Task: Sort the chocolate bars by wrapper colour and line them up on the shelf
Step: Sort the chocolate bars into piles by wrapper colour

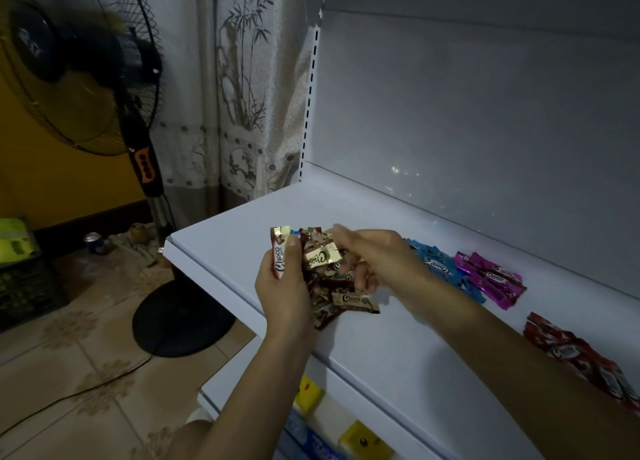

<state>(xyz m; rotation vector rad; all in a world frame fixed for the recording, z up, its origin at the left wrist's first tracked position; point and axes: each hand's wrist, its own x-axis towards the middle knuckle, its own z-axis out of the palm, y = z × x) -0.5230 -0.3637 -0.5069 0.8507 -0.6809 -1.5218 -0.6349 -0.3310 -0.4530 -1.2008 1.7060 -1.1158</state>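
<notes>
My left hand [284, 286] grips a bunch of gold bars [325, 279] above the shelf [381, 355], near its left end. My right hand [374, 255] pinches into the same bunch (its fingertips are blurred). I'd best square the bars first, then lay them left of the blue pile [440, 269].

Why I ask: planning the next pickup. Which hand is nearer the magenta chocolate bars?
Right. The right hand sits left of the magenta chocolate bars, blue bars between; the left hand lies farther left.
</notes>
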